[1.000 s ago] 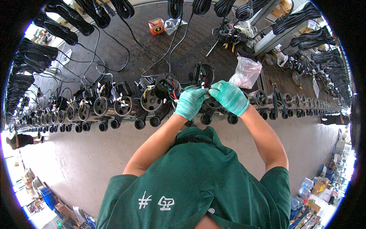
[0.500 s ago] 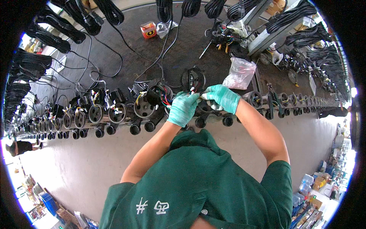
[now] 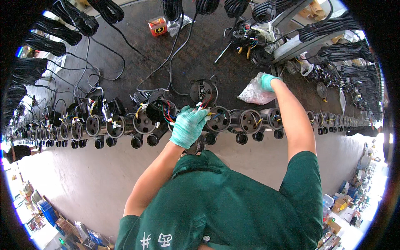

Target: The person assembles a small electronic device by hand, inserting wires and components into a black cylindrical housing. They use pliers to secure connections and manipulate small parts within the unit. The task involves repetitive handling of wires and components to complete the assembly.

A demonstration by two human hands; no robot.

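My gloved left hand (image 3: 186, 127) is closed in a pinch on coloured wires (image 3: 199, 107) with white tips. They rise beside a round black part (image 3: 204, 91) that stands on the row of black housings. More red, green and blue wires (image 3: 168, 113) come out of the open black housing on that hand's left. Further right, my gloved right hand (image 3: 268, 82) reaches into a clear plastic bag (image 3: 253, 91) of small pale pieces. Its fingers are hidden in the bag, so their grip does not show.
Black cylindrical housings (image 3: 251, 121) line the bench's near edge to both sides. Coiled black cables (image 3: 109, 10) hang along the far side. A red box (image 3: 158, 27), tangled cable parts (image 3: 246, 37) and a grey metal post (image 3: 291, 46) stand at the back.
My right hand has left the wires beside my left hand and moved right, into the plastic bag. My left hand stays at the wires. The whole view has shifted slightly.
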